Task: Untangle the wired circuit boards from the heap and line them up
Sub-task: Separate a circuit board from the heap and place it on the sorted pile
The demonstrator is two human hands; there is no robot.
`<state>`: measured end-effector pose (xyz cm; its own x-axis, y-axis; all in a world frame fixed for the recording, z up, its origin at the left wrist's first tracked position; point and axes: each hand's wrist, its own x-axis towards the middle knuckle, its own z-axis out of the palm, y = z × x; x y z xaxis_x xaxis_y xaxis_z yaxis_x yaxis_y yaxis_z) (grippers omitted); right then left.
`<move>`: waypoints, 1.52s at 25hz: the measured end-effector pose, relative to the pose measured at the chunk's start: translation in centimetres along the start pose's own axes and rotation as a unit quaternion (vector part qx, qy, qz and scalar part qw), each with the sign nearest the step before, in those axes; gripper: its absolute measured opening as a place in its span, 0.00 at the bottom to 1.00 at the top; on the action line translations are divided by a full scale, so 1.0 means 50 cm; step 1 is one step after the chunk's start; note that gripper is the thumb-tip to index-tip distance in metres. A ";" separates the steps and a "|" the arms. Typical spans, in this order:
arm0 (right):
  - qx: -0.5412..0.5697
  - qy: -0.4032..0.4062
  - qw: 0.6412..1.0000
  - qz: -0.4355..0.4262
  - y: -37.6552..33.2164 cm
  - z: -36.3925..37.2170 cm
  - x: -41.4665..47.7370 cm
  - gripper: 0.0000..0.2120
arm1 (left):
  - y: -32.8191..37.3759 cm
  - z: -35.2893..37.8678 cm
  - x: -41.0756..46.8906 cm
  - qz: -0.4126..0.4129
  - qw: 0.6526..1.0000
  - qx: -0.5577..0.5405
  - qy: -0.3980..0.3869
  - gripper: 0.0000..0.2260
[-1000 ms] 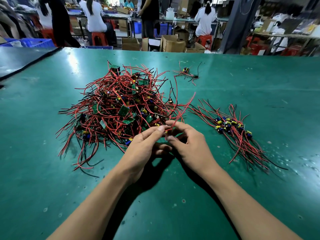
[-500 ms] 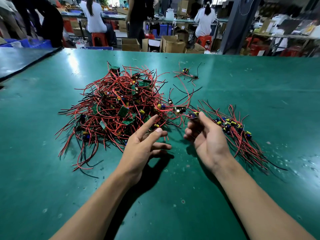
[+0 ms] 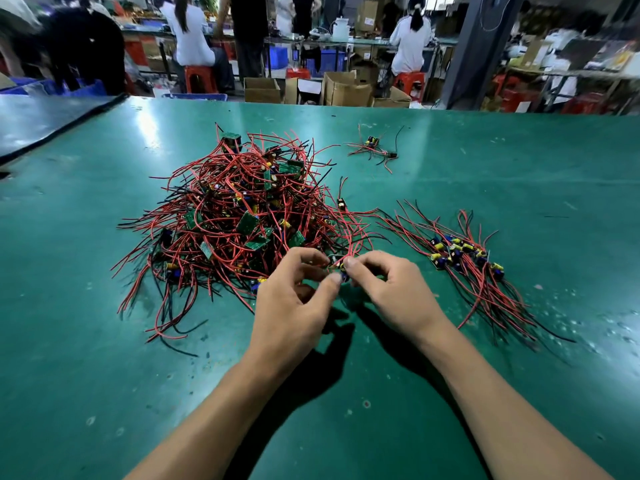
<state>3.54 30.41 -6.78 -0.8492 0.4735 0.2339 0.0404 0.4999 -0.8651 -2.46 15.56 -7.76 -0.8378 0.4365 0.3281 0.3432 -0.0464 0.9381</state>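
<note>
A: One wired circuit board [image 3: 341, 270] sits pinched between left hand [image 3: 294, 299] and right hand [image 3: 391, 292].
B: Best way out?
A: Probably ease it toward you slowly; its red wires [image 3: 349, 237] loop beyond the grip into the heap [image 3: 239, 216], ready to snag. Right of the grip lies the lined-up row [image 3: 460, 258].

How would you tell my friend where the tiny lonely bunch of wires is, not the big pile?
Start at the green table, then find the big red heap in its middle. Look past the heap, toward the far edge and a bit right: the small bunch lies there alone. It is much smaller than the heap or the lined-up row, and touches neither.
</note>
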 end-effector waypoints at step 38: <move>0.435 -0.243 0.846 0.189 -0.023 -0.033 -0.007 0.06 | 0.015 0.012 0.005 -0.196 0.944 -0.244 -0.102 0.15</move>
<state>4.64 30.86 -5.15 -0.9869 0.0197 -0.1599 0.1347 -0.4438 -0.8860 -2.17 16.17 -7.05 -0.7429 0.6684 -0.0369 -0.2555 -0.2322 0.9385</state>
